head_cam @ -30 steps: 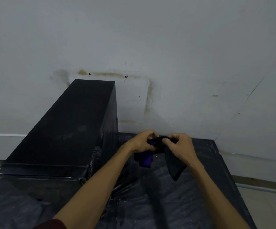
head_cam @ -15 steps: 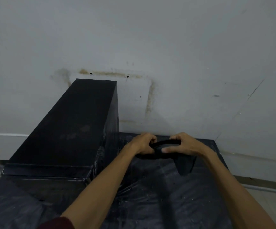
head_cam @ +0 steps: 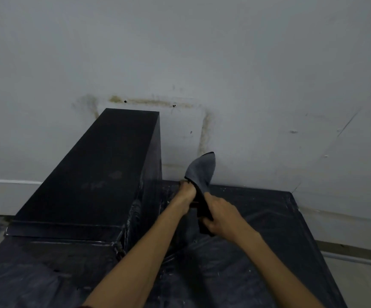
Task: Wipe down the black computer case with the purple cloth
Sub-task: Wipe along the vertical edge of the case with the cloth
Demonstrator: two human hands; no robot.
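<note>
The black computer case (head_cam: 95,174) stands on the left of a table covered in black plastic sheet (head_cam: 257,252). Its top shows faint dusty smudges. To its right both my hands hold the cloth (head_cam: 201,172) up in the air; it looks grey and dark in this light, with one corner standing up against the wall. My left hand (head_cam: 186,193) pinches the cloth's far edge. My right hand (head_cam: 221,216) grips its near, lower end. Neither hand touches the case.
A stained grey wall (head_cam: 202,63) rises right behind the table. The table's right edge (head_cam: 309,223) drops to a pale floor (head_cam: 357,281) with a skirting strip. Crumpled plastic sheet lies in front of the case.
The cloth was bunched between both hands, then stretched flat. Now my left hand has gone farther away, my right hand nearer, and a cloth corner has flipped upward.
</note>
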